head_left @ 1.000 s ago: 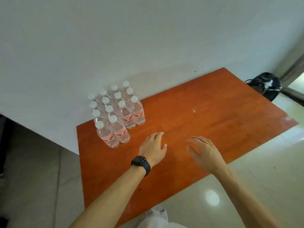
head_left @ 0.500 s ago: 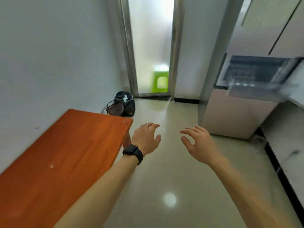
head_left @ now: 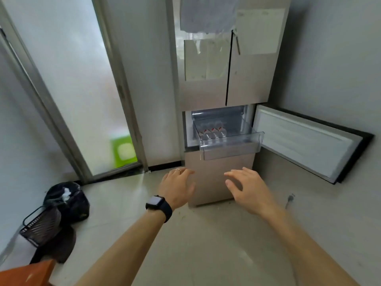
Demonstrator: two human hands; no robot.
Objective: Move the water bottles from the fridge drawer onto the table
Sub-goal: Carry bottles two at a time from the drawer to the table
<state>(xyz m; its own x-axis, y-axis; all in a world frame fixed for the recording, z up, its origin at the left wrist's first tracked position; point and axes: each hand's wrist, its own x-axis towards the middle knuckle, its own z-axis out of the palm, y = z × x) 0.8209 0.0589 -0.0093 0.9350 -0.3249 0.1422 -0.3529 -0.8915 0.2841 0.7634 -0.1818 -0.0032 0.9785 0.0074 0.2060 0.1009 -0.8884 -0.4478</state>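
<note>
A beige fridge stands ahead with its clear plastic drawer (head_left: 231, 148) pulled out. A few water bottles (head_left: 212, 132) with red labels lie at the drawer's left side. My left hand (head_left: 177, 187), with a black watch and a ring, hovers empty below the drawer, fingers relaxed. My right hand (head_left: 247, 187) floats beside it, also empty, fingers spread. Both hands are well short of the drawer. Only a corner of the orange table (head_left: 26, 273) shows at the bottom left.
The fridge's compartment door (head_left: 305, 141) swings open to the right. A black bag and a wire basket (head_left: 59, 211) sit on the floor by the left wall. A glass door (head_left: 86, 83) is at the left, a green stool behind it. The tiled floor lies between me and the fridge.
My view has swung from the table with its cluster of bottles round to the fridge. Both hands stayed empty and raised in front of me.
</note>
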